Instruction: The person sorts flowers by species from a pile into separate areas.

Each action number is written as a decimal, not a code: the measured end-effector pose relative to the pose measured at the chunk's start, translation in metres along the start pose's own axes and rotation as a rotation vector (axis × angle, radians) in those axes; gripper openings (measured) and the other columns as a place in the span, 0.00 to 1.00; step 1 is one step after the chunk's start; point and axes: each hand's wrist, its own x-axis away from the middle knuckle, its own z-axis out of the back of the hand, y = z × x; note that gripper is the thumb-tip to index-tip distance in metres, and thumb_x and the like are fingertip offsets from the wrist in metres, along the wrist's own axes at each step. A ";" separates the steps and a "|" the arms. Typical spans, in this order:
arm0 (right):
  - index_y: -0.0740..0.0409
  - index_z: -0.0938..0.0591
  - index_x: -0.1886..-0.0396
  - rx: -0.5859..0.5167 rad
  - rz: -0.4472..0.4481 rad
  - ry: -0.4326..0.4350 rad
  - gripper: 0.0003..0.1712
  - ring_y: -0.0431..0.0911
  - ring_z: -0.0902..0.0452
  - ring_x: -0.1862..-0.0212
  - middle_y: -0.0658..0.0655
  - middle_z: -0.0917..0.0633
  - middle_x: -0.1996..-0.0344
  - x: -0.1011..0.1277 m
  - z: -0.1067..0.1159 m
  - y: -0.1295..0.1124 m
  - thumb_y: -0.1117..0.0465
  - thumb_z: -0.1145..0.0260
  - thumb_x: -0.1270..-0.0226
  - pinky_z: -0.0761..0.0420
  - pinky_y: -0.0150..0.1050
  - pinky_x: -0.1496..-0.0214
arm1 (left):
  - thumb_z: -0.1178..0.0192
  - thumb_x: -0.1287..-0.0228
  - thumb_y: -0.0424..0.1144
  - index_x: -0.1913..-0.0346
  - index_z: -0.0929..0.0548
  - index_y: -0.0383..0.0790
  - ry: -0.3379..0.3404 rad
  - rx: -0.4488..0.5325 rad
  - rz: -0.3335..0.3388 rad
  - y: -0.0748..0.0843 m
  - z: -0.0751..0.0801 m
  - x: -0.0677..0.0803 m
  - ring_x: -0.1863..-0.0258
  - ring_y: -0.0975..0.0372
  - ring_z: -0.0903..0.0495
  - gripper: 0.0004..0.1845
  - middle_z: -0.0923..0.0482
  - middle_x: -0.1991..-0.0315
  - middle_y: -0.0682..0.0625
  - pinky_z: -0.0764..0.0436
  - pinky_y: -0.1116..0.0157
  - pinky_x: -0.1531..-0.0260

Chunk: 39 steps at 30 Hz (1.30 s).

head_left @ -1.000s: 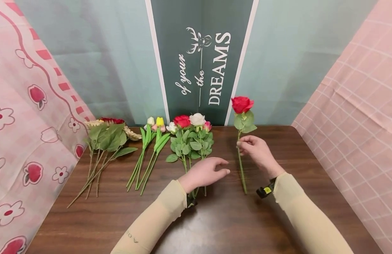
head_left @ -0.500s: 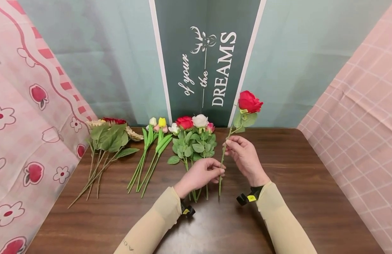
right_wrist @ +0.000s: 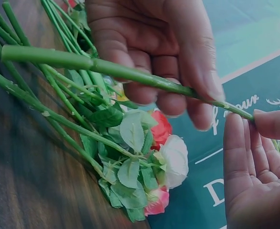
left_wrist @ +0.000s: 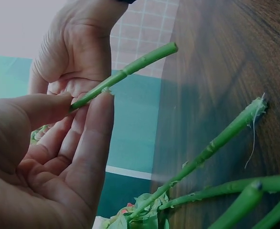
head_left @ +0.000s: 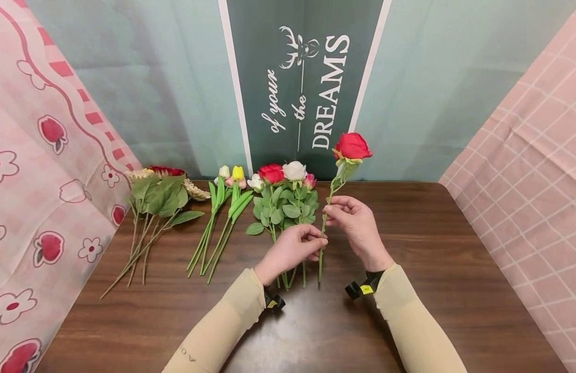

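Note:
A single artificial red rose (head_left: 352, 146) stands nearly upright above the table, its head leaning slightly right. My right hand (head_left: 355, 228) pinches its stem below the leaves, between thumb and fingertips. Lower down, my left hand (head_left: 294, 249) pinches the same green stem (left_wrist: 145, 60), whose cut end sticks out free in the left wrist view. Behind my left hand lies a bunch of leafy roses, among them a red rose (head_left: 271, 173), a white rose (head_left: 294, 170) and a pink rose (right_wrist: 156, 200). My left hand partly covers their stems.
Several tulips (head_left: 238, 173) with long green stems lie left of the rose bunch. Farther left, a pile of large-leaved flowers (head_left: 159, 194) lies on the brown wooden table (head_left: 432, 311). Fabric hangs behind the table, with a pink gridded cloth (head_left: 530, 134) at right.
My right hand has brought the red rose leftward toward the bunch. My left hand, earlier apart from it, has taken hold of the lower stem. The rose's head has since shifted slightly left.

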 end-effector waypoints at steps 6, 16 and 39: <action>0.76 0.23 0.45 0.023 -0.002 -0.008 0.22 0.45 0.15 0.66 0.55 0.13 0.65 0.000 -0.004 0.007 0.66 0.28 0.31 0.12 0.40 0.59 | 0.35 0.29 0.33 0.56 0.15 0.36 0.032 -0.008 -0.008 0.000 0.002 0.000 0.73 0.59 0.13 0.04 0.13 0.64 0.43 0.12 0.61 0.68; 0.66 0.18 0.46 0.186 0.041 -0.050 0.17 0.48 0.13 0.63 0.72 0.15 0.57 0.002 -0.009 0.011 0.57 0.35 0.24 0.14 0.52 0.51 | 0.37 0.27 0.33 0.47 0.19 0.28 0.139 -0.036 0.011 -0.007 0.043 0.016 0.70 0.55 0.13 0.13 0.16 0.58 0.32 0.12 0.57 0.65; 0.67 0.20 0.43 0.267 -0.051 -0.149 0.19 0.73 0.22 0.47 0.77 0.19 0.51 0.010 -0.013 0.019 0.56 0.37 0.22 0.20 0.60 0.43 | 0.40 0.23 0.41 0.53 0.19 0.37 0.124 -0.406 0.193 -0.018 0.068 0.006 0.73 0.58 0.15 0.09 0.19 0.69 0.44 0.14 0.62 0.71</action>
